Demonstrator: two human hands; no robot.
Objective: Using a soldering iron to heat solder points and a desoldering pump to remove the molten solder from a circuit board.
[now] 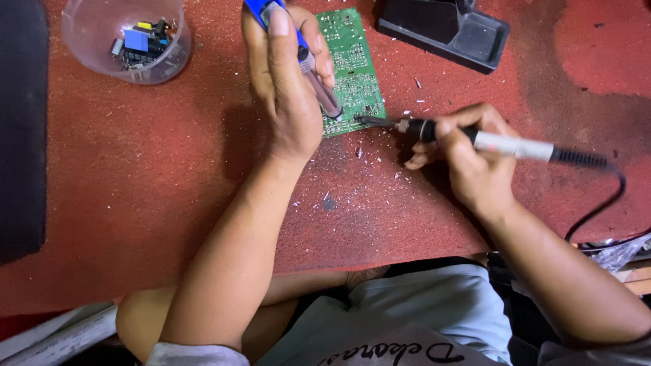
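Observation:
A green circuit board [353, 61] lies on the red mat, its solder side up. My left hand [283, 81] grips a blue and clear desoldering pump [319, 88], thumb on its top, with the nozzle down on the board's near edge. My right hand [471, 159] holds a soldering iron [505, 144] like a pen. Its dark tip [369, 120] touches the same near edge of the board, right beside the pump's nozzle.
A clear plastic cup [88, 47] with several small electronic parts stands at the far left. A black iron stand [444, 30] sits beyond the board to the right. The iron's black cable [600, 207] loops off right. Solder flecks litter the red mat [135, 176].

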